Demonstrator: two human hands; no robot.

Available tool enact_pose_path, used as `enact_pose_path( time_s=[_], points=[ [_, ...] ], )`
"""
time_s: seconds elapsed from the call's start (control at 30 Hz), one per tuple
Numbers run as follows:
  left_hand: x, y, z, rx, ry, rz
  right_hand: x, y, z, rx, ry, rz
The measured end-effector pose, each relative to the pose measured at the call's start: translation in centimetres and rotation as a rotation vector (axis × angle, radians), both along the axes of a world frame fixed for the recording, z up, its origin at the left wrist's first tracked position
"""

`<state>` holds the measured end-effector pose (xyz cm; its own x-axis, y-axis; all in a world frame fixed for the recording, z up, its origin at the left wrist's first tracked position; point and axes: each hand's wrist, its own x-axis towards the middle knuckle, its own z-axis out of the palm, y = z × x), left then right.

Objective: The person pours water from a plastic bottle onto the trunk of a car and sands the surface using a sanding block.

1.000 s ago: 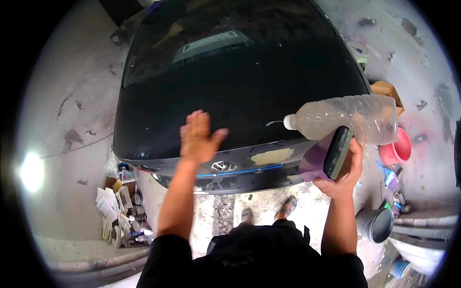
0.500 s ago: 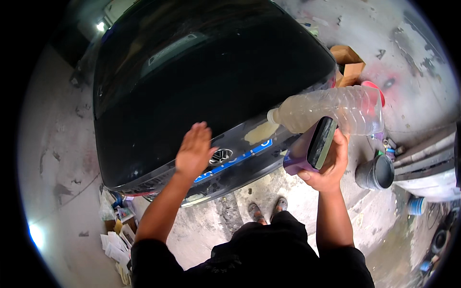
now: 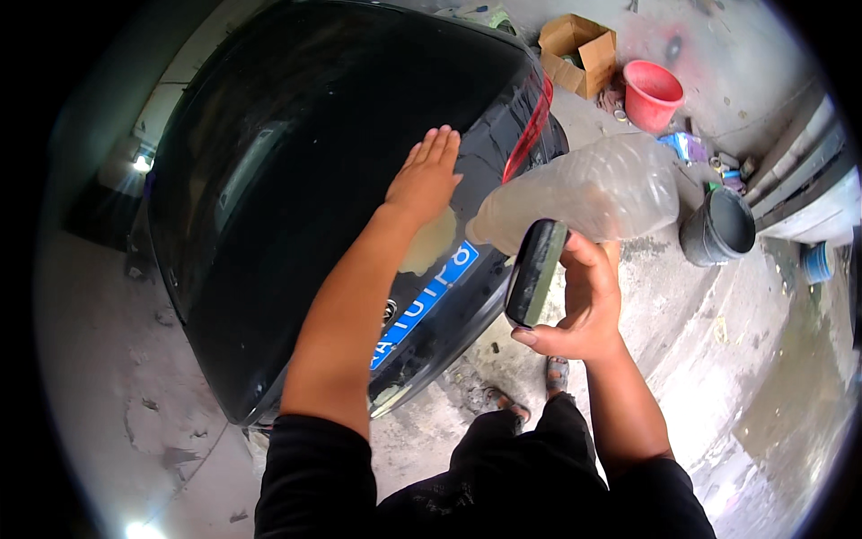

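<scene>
My left hand point(image 3: 426, 178) lies flat, fingers stretched and close together, on the rear of a dark car point(image 3: 305, 180), beside a pale yellowish patch of filler point(image 3: 431, 241). My right hand point(image 3: 588, 296) is wrapped round a sanding block point(image 3: 536, 274) with a black body and a greenish face, thumb below and fingers on the far side. Just beyond the block, a large clear plastic bottle point(image 3: 593, 189) is tilted sideways, its neck toward the car; the fingers gripping it are partly hidden. Below the patch is a blue number plate point(image 3: 424, 305).
A red tail light point(image 3: 532, 126) is on the car's corner. Behind it stand an open cardboard box point(image 3: 584, 54) and a red bucket point(image 3: 653, 94). A dark bucket point(image 3: 718, 226) stands at the right, near a blue can point(image 3: 817, 262). My sandalled feet are on the stained concrete floor point(image 3: 664, 323).
My left hand has moved right and farther along the car's rear, past the emblem to the filler patch. My view has turned right; the sanding block and bottle are still in my right hand.
</scene>
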<state>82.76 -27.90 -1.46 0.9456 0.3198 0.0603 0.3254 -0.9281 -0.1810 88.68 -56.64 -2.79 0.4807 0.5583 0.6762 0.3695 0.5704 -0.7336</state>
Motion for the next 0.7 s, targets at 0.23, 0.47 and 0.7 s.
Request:
enact_pose_path(
  time_s=[0.23,0.47,0.7],
  points=[
    [-15.1,-2.0,1.1,0.337,0.132,-0.233,-5.4,0.1,-2.0,-0.128,0.034,-0.062],
    [-29.1,-3.0,2.0,0.262,0.145,-0.263,-15.1,2.3,-3.4,-0.058,0.026,-0.21],
    [-43.3,-3.2,2.3,-0.001,0.015,-0.286,-22.8,3.1,0.6,-0.125,-0.212,-0.243]
  ],
)
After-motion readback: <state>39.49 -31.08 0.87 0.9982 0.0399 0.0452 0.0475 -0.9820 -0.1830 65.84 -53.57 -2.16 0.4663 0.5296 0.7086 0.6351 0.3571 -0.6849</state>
